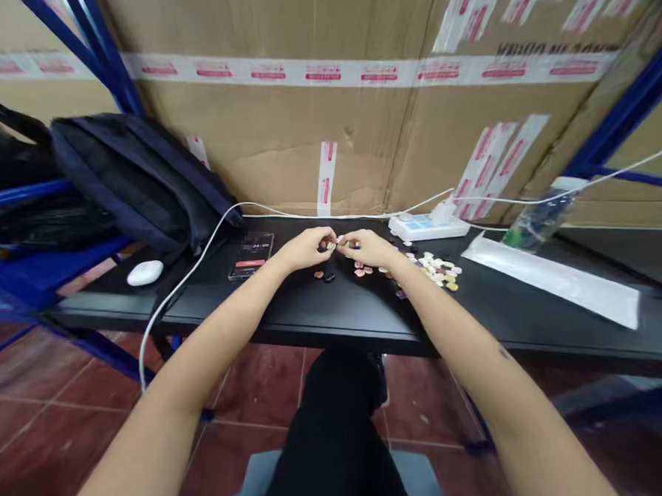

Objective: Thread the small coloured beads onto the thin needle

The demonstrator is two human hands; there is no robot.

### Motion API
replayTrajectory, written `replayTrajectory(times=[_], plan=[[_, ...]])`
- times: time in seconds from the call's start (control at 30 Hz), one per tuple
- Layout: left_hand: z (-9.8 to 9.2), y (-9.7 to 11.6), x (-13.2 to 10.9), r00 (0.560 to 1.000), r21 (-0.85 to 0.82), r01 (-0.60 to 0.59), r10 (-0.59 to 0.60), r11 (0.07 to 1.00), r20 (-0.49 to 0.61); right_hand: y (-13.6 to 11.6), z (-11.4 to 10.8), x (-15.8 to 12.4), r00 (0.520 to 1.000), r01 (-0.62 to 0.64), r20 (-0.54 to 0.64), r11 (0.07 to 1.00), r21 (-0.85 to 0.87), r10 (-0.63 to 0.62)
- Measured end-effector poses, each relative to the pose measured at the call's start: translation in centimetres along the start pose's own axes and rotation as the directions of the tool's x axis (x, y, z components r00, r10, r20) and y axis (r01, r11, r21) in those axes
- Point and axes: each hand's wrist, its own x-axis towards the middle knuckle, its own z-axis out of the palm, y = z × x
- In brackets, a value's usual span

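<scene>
My left hand (307, 248) and my right hand (367, 247) meet over the middle of the black table (333, 307). Both hands are closed in a pinch, fingertips almost touching. Between them sits a small pale bead (334, 243); I cannot tell which hand bears it. Several small coloured beads (438, 271), white, yellow and pink, lie scattered right of my right hand. A few darker beads (325, 276) lie just below my hands.
A phone (251, 256) lies left of my left hand. A white mouse (145, 272) and a dark backpack (140, 179) sit at the left. A power strip (427, 226), white cables, a clear bottle (540, 214) and a long white packet (556, 280) are at the right. Cardboard boxes stand behind.
</scene>
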Motion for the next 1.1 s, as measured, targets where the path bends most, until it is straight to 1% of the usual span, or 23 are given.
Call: replayTrajectory(times=[0.13,0.33,0.47,0.57,0.67,0.77,0.93,1.03,1.1], plan=[[0.0,-0.2,0.0,1.0,-0.017,-0.015,0.015,1.0,0.016,0.1,-0.1,0.0,1.0,-0.025,-0.003,1.0,-0.009,0.025],[0.1,-0.4,0.1,0.999,-0.031,-0.036,0.036,0.999,0.012,0.5,0.1,0.3,0.999,-0.045,-0.022,0.998,-0.048,0.044],[0.1,-0.4,0.1,1.0,0.003,0.006,-0.006,1.0,0.019,0.2,0.0,0.2,0.997,-0.082,0.001,0.993,-0.084,0.082],[0.1,-0.5,0.1,0.999,0.05,0.046,-0.046,0.998,0.003,-0.1,-0.2,0.0,0.994,-0.112,-0.006,0.979,-0.168,0.112],[0.0,-0.6,0.1,0.997,0.083,0.073,-0.072,0.994,-0.01,-0.1,-0.3,0.0,0.992,-0.123,-0.041,0.96,-0.253,0.117],[0.0,-0.7,0.0,0.996,0.071,0.091,-0.09,0.993,-0.015,0.0,-0.2,0.0,0.986,-0.159,-0.096,0.942,-0.294,0.136],[0.2,-0.9,0.1,0.989,0.041,0.143,-0.142,0.989,-0.039,0.0,-0.2,-0.1,0.97,-0.191,-0.201,0.943,-0.274,0.138],[0.2,-1.1,0.2,0.974,0.033,0.219,-0.216,0.975,-0.068,0.0,-0.3,-0.1,0.961,-0.179,-0.252,0.952,-0.249,0.115],[0.2,-1.2,0.3,0.958,0.039,0.277,-0.273,0.96,-0.088,-0.1,-0.3,-0.1,0.959,-0.17,-0.262,0.956,-0.239,0.105]])
